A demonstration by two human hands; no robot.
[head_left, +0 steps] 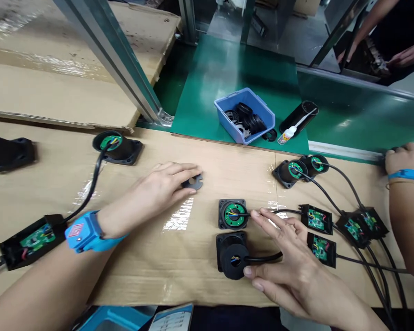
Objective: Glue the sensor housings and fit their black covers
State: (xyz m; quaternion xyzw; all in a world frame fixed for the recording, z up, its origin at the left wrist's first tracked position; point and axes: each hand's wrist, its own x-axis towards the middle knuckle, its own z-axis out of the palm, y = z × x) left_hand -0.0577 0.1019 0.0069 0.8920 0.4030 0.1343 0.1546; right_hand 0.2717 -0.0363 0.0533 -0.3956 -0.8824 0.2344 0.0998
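My left hand (158,188) is palm down over the cardboard, its fingers closed on a small black notched ring (196,183). My right hand (293,257) has its fingers spread. Two of its fingertips are at the edge of a black round cap (235,262) on a square-flanged housing (224,239), and others reach the cable of the housing above. That second housing (233,214) faces up, showing a green round circuit board with coloured wires. Black cables run right to open boxes with green boards (317,219) (321,249).
A blue bin (244,115) of black rings stands on the green mat (207,87), beside a small white bottle (287,135) and black cylinder (305,115). More wired housings (120,149) (291,172) lie left and right. Another person's arm (407,207) rests at right.
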